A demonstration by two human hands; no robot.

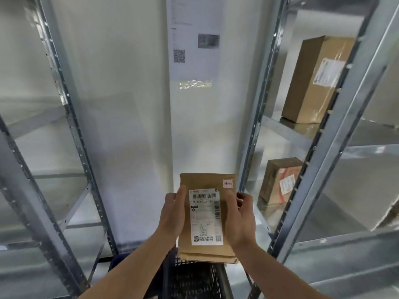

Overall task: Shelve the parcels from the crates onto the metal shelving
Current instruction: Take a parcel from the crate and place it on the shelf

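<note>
A flat brown paper parcel (206, 182) with a white shipping label hangs upright at the bottom centre, label facing me. My left hand (172, 214) grips its left edge, thumb on the front. My right hand (243, 219) grips its right edge, fingers curled round behind. A dark mesh crate (194, 279) sits directly below the parcel, between my forearms. Metal shelving (287, 130) stands to the right and more metal shelving (73, 126) to the left.
On the right shelving, a tall cardboard box (311, 83) stands on an upper shelf and a smaller taped box (278, 184) on the shelf below. A white wall with a printed notice (194, 39) fills the gap between the two units.
</note>
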